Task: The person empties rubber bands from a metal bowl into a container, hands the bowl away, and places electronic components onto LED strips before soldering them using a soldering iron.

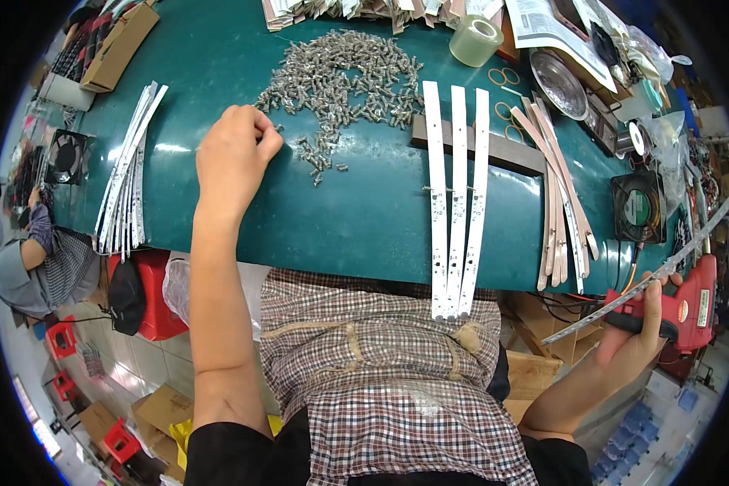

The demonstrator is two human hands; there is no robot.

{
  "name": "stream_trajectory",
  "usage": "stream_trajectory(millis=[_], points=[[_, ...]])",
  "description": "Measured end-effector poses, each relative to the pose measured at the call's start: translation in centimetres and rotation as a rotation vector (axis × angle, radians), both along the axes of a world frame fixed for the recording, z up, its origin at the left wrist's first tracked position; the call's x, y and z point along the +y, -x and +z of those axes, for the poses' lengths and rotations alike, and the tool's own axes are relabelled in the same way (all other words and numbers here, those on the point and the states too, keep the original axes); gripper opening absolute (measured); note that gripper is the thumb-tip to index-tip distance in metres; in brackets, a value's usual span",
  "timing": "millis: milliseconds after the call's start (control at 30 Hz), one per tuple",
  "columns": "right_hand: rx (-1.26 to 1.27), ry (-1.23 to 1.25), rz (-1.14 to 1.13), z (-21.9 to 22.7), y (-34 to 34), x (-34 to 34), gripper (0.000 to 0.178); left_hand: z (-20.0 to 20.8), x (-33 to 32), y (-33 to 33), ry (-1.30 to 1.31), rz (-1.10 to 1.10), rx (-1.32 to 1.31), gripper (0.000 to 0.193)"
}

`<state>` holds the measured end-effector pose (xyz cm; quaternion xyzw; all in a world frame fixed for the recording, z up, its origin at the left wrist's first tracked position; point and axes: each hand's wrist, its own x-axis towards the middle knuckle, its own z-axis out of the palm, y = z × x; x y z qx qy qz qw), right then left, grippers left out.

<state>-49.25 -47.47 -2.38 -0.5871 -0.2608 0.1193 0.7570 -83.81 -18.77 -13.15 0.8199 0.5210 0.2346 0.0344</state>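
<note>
At the left edge of a pile of small metal cylindrical parts (340, 77), my left hand (233, 154) is closed in a pinch. A tiny bit shows by its fingertips, too small to name. My right hand (636, 328), at the right below the table edge, grips a red pistol-shaped tool (695, 312). A long narrow grey strip (595, 313) slants across that hand and the tool; how it is held is unclear. Between the hands, three white circuit board strips (458, 186) lie side by side over a dark bar (510, 156), their near ends overhanging the table edge.
A bundle of white strips (130, 174) lies at the left, pinkish ones (557, 202) at the right. Fans (67, 158) (638, 206) stand at both sides. A tape roll (475, 40), metal dish (557, 81) and wire spool (630, 140) sit farther back. Another person (44, 263) is at far left.
</note>
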Motion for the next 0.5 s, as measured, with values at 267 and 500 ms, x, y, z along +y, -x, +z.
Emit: stream_trajectory(millis=[267,500], points=[[0.080,0.092,0.055,-0.5,2.2,0.8,0.044,2.1,-1.5,-1.0,0.129,0.035,-0.241,0.010],[0.039,0.089,0.091,-0.5,3.2,1.3,0.046,1.4,-2.0,-2.0,0.171,-0.139,-0.193,0.011]])
